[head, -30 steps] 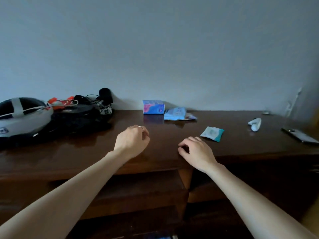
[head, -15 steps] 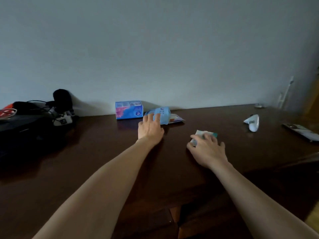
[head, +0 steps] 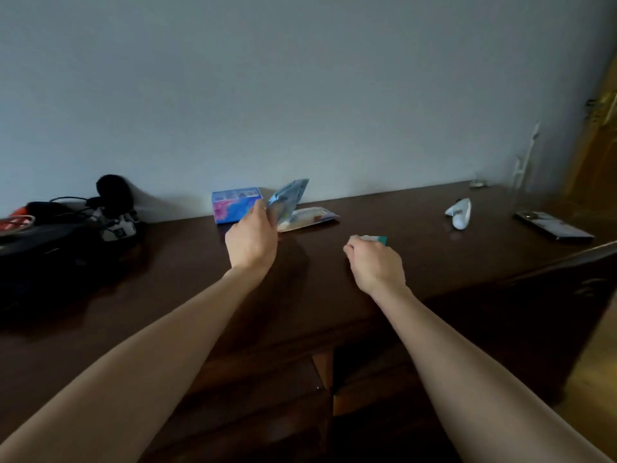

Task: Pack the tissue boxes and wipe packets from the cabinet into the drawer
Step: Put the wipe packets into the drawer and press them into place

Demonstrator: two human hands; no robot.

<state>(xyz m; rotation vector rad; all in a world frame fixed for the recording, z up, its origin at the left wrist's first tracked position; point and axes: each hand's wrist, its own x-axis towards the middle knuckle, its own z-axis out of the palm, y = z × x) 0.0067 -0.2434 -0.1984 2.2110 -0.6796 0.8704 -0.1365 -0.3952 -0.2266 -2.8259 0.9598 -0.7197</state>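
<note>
Right hand (head: 375, 267) had closed over the small teal wipe packet (head: 376, 239), now raised off the cabinet top (head: 417, 262). Beyond, left hand (head: 252, 240) pinched the blue wipe packet (head: 288, 198), tipped upright since half a second earlier. Tissue box (head: 233, 203) and a flat packet (head: 309, 218) remained by the wall; drawer transfer likely next.
</note>
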